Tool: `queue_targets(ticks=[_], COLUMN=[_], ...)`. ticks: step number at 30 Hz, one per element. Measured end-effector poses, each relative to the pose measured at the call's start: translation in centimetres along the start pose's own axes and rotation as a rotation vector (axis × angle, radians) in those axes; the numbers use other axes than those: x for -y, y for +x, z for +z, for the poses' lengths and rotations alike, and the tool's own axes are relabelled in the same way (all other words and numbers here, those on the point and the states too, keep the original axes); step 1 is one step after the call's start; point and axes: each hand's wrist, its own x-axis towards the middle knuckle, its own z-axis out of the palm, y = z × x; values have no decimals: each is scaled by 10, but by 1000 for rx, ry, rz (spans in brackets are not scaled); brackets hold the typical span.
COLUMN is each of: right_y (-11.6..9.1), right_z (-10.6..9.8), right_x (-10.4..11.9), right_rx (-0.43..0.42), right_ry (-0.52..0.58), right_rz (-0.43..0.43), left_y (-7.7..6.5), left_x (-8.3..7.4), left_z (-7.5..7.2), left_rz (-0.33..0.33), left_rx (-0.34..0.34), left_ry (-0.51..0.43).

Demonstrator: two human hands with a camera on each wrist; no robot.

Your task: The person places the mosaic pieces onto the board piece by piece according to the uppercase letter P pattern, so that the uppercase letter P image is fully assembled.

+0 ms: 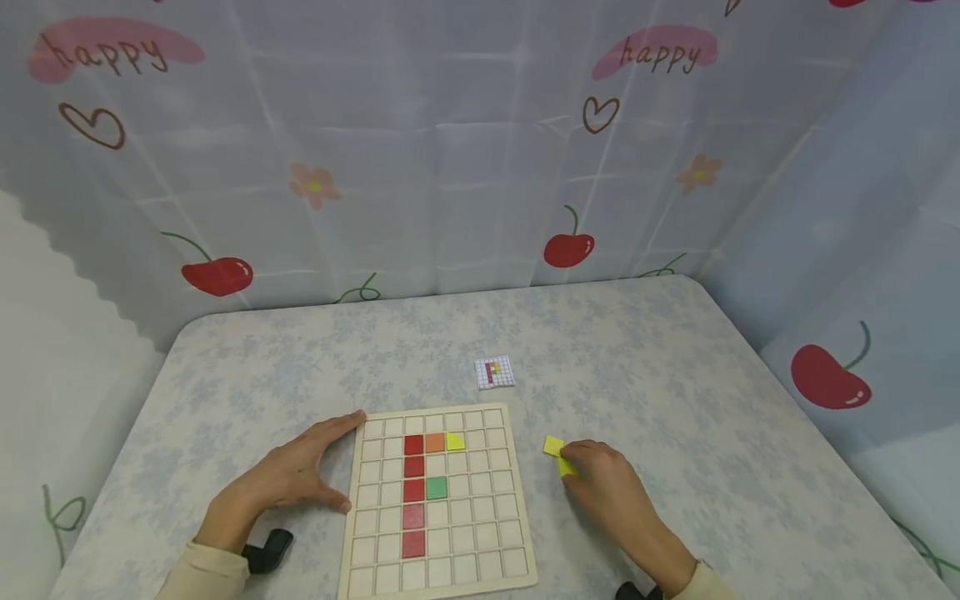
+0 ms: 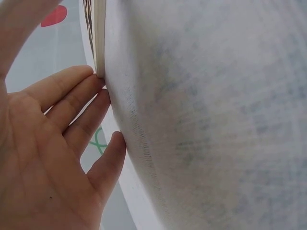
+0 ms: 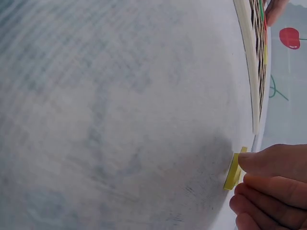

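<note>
A wooden grid board (image 1: 521, 517) lies at the front of the table. In it sit a column of several red tiles (image 1: 413, 467), an orange tile (image 1: 435, 442), a yellow piece with a slanted edge (image 1: 454, 442) and a green tile (image 1: 437, 487). My left hand (image 1: 288, 467) is spread along the board's left side, fingertips at its far corner and thumb by the left edge. Right of the board, my right hand (image 1: 607, 487) pinches a yellow tile (image 3: 231, 171), partly covered by the fingers. Another yellow tile (image 1: 553, 446) lies right at its fingertips.
Behind the board lies a small card (image 1: 494, 372) printed with a coloured grid pattern. A printed curtain (image 1: 450, 167) hangs along the table's back edge and right side. Black straps with dark devices (image 1: 268, 552) are on both wrists.
</note>
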Motion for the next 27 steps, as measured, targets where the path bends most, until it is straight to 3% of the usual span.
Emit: queue_targets(ticks=[27], right_y=[-5], right_z=[3], right_x=[7], right_rx=[39], right_ry=[61], right_rz=[66], left_y=[0], left_x=[4], left_z=[0], left_rz=[33], left_rx=[0], left_ry=[-28])
